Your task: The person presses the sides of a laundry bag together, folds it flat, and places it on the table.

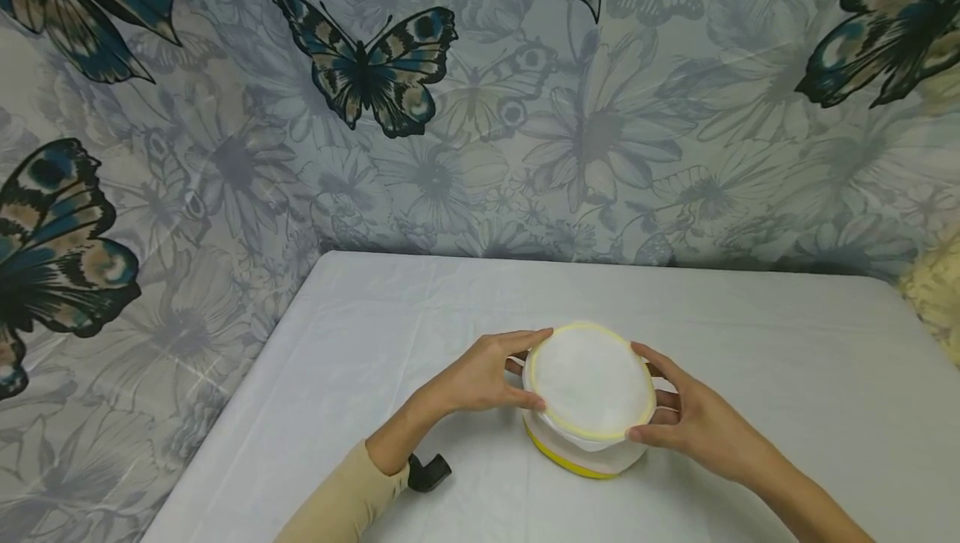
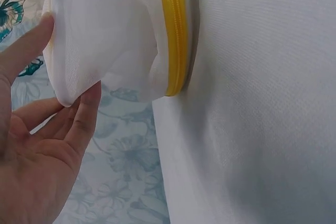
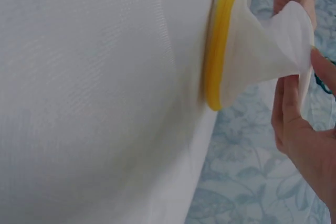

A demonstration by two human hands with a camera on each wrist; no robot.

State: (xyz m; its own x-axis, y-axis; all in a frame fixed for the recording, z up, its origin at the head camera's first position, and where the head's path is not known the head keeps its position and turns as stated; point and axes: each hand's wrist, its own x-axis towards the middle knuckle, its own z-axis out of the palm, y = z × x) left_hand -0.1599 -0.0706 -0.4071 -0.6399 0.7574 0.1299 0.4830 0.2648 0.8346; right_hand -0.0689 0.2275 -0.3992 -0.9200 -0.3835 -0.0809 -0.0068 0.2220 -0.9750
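Note:
A round white mesh laundry bag (image 1: pixel 592 380) with pale yellow piping round its top stands on the white table. Its yellow zipper band (image 2: pixel 175 30) runs round the bottom edge, down at the cloth. My left hand (image 1: pixel 487 372) grips the top rim on the left, thumb in front and fingers behind. Opposite it, my right hand (image 1: pixel 697 422) holds the rim on the right in the same way. Between rim and base the thin mesh wall (image 3: pixel 252 51) sags and folds, as the right wrist view shows.
White cloth covers the table (image 1: pixel 420 301). Behind and to the left hangs a grey-blue curtain (image 1: pixel 487 151) with flowers and butterflies. A black device (image 1: pixel 429 473) sits at my left wrist. Something pale yellow and ruffled (image 1: pixel 933 297) stands beyond the table's right edge.

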